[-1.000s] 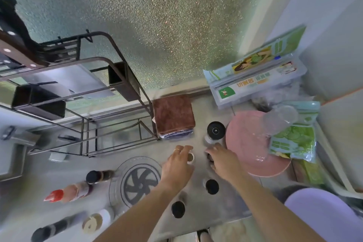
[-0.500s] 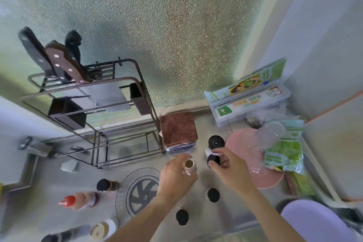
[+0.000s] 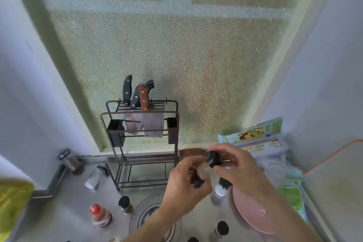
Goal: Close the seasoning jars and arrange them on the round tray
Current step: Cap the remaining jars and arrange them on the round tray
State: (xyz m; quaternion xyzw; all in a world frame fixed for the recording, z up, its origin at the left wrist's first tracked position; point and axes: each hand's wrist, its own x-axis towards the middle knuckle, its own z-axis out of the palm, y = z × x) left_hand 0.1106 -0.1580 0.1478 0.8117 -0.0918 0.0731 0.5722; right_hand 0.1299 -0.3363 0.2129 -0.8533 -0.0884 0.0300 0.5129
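Both hands raised | left hand [image 3: 183,186] grips jar [image 3: 203,173] (tilted); right hand [image 3: 235,165] pinches black cap [image 3: 214,158] atop it

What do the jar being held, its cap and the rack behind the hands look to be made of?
Held jar: clear glass or plastic; see-through wall, too blurred to say which. Black cap, under the right hand: glossy, probably plastic. Rack: thin dark metal rods, matte coated. The left hand grips the jar's body.

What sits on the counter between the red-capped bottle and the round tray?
In the head view, one black-lidded jar stands upright between the red-capped bottle and the round tray.
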